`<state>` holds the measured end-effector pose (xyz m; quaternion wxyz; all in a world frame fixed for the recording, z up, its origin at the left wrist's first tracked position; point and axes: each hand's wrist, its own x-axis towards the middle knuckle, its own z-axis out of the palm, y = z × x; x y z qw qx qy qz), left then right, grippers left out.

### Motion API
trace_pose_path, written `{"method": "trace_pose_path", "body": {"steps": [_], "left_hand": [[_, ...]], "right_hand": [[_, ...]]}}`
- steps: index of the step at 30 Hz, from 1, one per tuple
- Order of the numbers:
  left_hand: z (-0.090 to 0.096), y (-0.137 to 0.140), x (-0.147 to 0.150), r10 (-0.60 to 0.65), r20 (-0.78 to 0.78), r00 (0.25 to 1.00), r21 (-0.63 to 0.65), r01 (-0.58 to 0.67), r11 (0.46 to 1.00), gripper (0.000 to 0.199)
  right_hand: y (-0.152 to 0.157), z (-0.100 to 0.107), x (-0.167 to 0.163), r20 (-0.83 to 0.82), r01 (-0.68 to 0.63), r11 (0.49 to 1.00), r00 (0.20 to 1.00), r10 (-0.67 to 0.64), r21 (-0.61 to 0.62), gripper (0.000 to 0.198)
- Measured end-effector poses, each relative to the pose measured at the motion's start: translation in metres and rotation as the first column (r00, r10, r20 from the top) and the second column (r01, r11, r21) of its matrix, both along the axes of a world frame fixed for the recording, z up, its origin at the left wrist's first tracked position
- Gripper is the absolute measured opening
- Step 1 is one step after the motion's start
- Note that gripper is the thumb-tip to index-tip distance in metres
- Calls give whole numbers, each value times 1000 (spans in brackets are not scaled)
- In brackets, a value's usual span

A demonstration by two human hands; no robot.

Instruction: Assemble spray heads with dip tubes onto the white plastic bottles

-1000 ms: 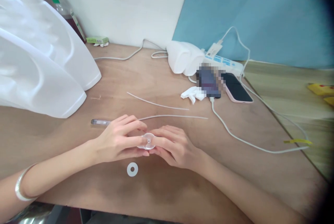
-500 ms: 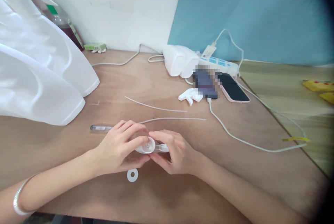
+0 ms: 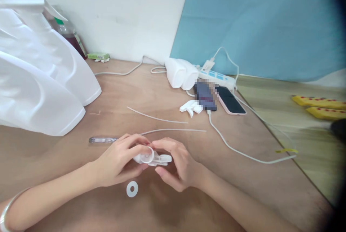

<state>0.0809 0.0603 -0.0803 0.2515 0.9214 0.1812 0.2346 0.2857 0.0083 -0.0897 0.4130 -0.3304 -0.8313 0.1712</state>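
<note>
A white spray head [image 3: 146, 156], its round collar turned up toward me, is held low over the table in my left hand [image 3: 119, 160]. The left fingers wrap its far and near sides, and most of its body is hidden behind them. My right hand [image 3: 178, 161] curves around the narrow end at the right, thumb and fingers apart. Its fingertips are close to the collar's far side; whether they touch I cannot tell. A flat white washer ring [image 3: 132, 189] lies just in front of my left hand. Beyond the hands lie two thin white tubes [image 3: 173, 129].
Large white spray bottles [image 3: 40, 91] fill the left side. A clear-barrelled pen-like tool [image 3: 102, 140] lies by my left hand. At the back right are white containers [image 3: 175, 73], a white trigger piece [image 3: 191, 107], phones [image 3: 231, 100], a power strip [image 3: 217, 77] and a looping cable [image 3: 243, 156].
My right thumb has come away from the spray head, and more of its narrow end shows. My left hand still holds it. The whole view has shifted slightly.
</note>
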Motion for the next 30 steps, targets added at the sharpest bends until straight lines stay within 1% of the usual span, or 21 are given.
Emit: {"method": "trace_pose_path", "body": {"steps": [1, 3, 5, 6, 7, 9, 12, 14, 15, 16, 18, 20, 21, 22, 23, 25, 26, 27, 28, 29, 30], "left_hand": [[0, 1, 0, 6, 11, 1000, -7, -6, 1000, 25], [-1, 2, -1, 17, 32, 999, -17, -17, 1000, 25], [0, 2, -2, 16, 41, 999, -21, -15, 1000, 24], [0, 2, -3, 13, 37, 999, -22, -13, 1000, 24], [0, 2, -3, 12, 36, 999, -23, -11, 1000, 24], [0, 2, -4, 17, 41, 999, -25, -16, 1000, 22], [-1, 3, -5, 44, 77, 996, -37, -41, 998, 20], [-3, 4, -7, 69, 128, 989, -46, -63, 997, 22], [-4, 4, -7, 75, 161, 984, -47, -68, 997, 23], [-4, 5, -8, 76, 196, 978, -43, -69, 997, 23], [-4, 6, -8, 70, 243, 968, -36, -63, 997, 21], [-4, 6, -8, 82, 253, 964, -39, -74, 996, 19], [-3, 6, -8, 92, 250, 964, -43, -84, 996, 17], [-2, 5, -8, 102, 245, 964, -46, -94, 995, 16], [-2, 5, -8, 110, 239, 965, -47, -102, 994, 15], [-1, 5, -8, 117, 237, 964, -48, -108, 993, 14], [-1, 4, -8, 115, 239, 964, -47, -107, 993, 15], [-1, 4, -8, 111, 240, 964, -45, -103, 994, 16], [-2, 4, -9, 106, 241, 965, -43, -99, 994, 17], [-2, 4, -9, 102, 242, 965, -41, -95, 995, 18], [-3, 5, -9, 100, 243, 965, -44, -92, 995, 19]], "right_hand": [[0, 1, 1, -33, 29, 999, 999, -30, -22, 44], [1, 2, 4, -90, 159, 983, 982, -167, -88, 37], [5, -1, 8, -92, 340, 931, 931, -353, -131, 30], [8, -3, 11, -59, 420, 900, 902, -428, -114, 28], [11, -4, 14, 0, 485, 872, 874, -486, -64, 27], [17, -6, 23, 170, 550, 830, 812, -558, 98, 28], [20, -3, 37, 400, 562, 767, 655, -641, 309, 32], [18, 0, 46, 491, 558, 731, 545, -680, 394, 31], [16, 2, 50, 530, 545, 725, 501, -684, 421, 28], [15, 4, 54, 569, 528, 727, 464, -680, 438, 24], [13, 8, 59, 646, 490, 747, 400, -650, 449, 17], [13, 9, 62, 702, 448, 769, 351, -620, 456, 13], [13, 9, 63, 713, 428, 775, 339, -614, 464, 14], [14, 9, 64, 715, 410, 781, 340, -611, 472, 15], [15, 8, 65, 708, 396, 786, 359, -608, 475, 17], [15, 6, 67, 664, 421, 789, 435, -608, 447, 18], [15, 4, 68, 626, 461, 790, 490, -607, 404, 17], [15, 3, 68, 570, 515, 788, 554, -607, 338, 16], [14, 3, 68, 488, 578, 781, 624, -610, 237, 15], [14, 3, 67, 374, 627, 773, 696, -613, 101, 13], [13, 5, 64, 228, 643, 763, 753, -617, -60, 12]]}}
